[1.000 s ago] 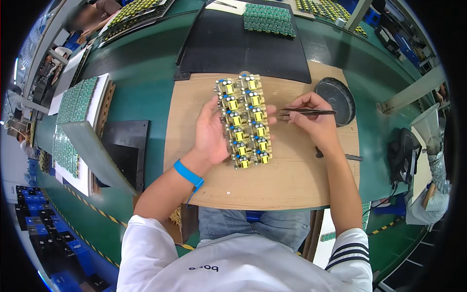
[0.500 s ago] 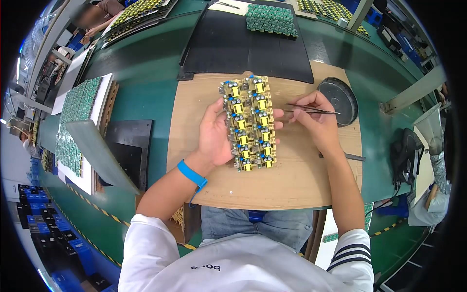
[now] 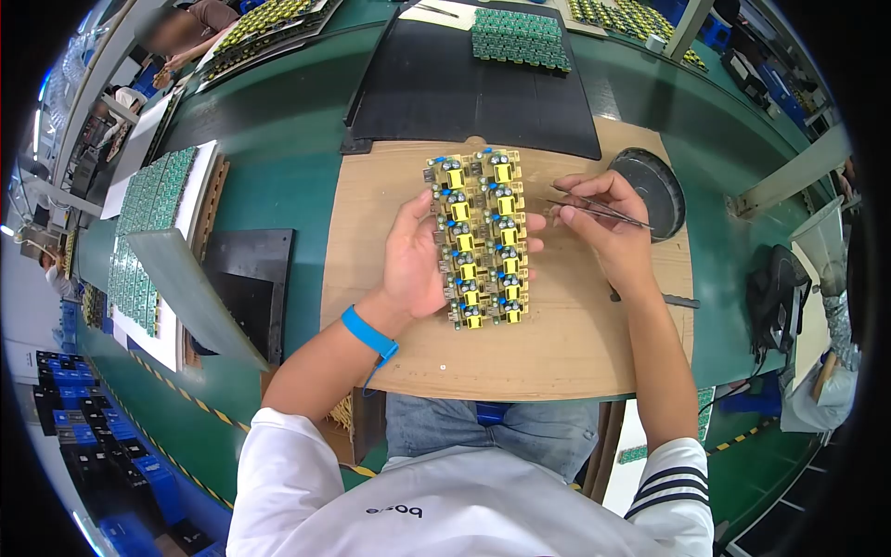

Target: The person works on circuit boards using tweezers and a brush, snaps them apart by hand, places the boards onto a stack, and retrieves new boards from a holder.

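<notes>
My left hand (image 3: 415,258) holds a panel of circuit boards (image 3: 478,239) from beneath, its fingertips showing past the panel's right edge. Two columns of yellow, blue and silver parts cover the panel's upper face. To the right, my right hand (image 3: 608,223) pinches dark tweezers (image 3: 613,212), whose tips point left toward the panel without touching it. Under both hands lies a brown cardboard sheet (image 3: 390,357). A round black dish (image 3: 675,200) sits just beyond my right hand. A dark tool (image 3: 677,300) lies partly hidden under my right forearm.
A black mat (image 3: 464,102) at the back bears a green board panel (image 3: 520,39). On the left are green panels (image 3: 148,218) on white sheets, a tilted grey plate (image 3: 190,292) and a black tray (image 3: 278,278). A person (image 3: 204,14) is at the upper left; another sits right.
The panel in my left hand has shifted slightly right and turned more upright. The tweezers in my right hand have tilted, their right ends now lower.
</notes>
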Demonstrator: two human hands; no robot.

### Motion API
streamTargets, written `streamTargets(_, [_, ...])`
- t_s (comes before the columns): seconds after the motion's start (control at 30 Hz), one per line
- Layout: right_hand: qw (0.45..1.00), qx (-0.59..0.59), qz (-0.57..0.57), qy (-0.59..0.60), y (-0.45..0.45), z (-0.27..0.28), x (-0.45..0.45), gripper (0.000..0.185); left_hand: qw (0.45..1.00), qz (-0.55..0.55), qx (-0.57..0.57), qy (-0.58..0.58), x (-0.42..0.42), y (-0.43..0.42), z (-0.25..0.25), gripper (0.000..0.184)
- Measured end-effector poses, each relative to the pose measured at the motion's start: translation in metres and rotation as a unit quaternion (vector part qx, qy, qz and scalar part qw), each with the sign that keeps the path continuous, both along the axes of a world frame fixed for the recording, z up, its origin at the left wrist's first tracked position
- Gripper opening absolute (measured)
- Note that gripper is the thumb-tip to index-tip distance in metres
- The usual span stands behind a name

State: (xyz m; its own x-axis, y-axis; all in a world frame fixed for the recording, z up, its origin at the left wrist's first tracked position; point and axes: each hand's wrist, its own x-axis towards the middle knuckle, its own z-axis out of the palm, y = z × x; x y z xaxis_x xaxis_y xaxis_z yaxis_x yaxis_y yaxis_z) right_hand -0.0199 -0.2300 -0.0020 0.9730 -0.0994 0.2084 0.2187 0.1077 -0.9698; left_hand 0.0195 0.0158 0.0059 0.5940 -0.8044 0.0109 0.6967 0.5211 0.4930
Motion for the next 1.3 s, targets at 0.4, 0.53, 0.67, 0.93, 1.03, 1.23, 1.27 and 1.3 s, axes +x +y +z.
streamTargets(0.4, [1.0,-0.01,0.01,0.008,0.001,0.001,-0.001,0.021,1.0,0.005,0.004,-0.009,-0.001,0.0,-0.001,0.078])
streamTargets(0.53, [1.0,-0.007,0.008,0.001,0.001,0.0,-0.001,0.02,1.0,0.003,0.003,-0.007,-0.001,0.0,-0.001,0.077])
streamTargets(0.67, [1.0,-0.001,-0.009,-0.024,0.006,0.009,-0.005,0.019,1.0,-0.001,0.002,-0.011,-0.001,-0.001,-0.002,0.077])
streamTargets(0.93, [0.94,-0.216,-0.024,-0.262,0.038,0.024,-0.037,0.027,1.0,-0.008,0.001,-0.029,-0.012,0.001,-0.009,0.069])
streamTargets(1.03, [0.916,-0.253,-0.027,-0.309,0.054,0.029,-0.042,0.03,0.996,0.03,0.061,-0.058,-0.016,0.002,-0.012,0.066])
streamTargets(1.23, [0.915,-0.23,-0.069,-0.325,0.073,0.031,-0.041,0.032,0.996,-0.01,-0.057,-0.065,-0.016,0.004,-0.019,0.065])
streamTargets(1.27, [0.916,-0.226,-0.071,-0.324,0.073,0.031,-0.04,0.032,0.995,-0.015,-0.072,-0.065,-0.016,0.005,-0.019,0.065])
streamTargets(1.3, [0.912,-0.239,-0.069,-0.327,0.072,0.032,-0.039,0.032,0.995,-0.015,-0.069,-0.065,-0.016,0.005,-0.019,0.065])
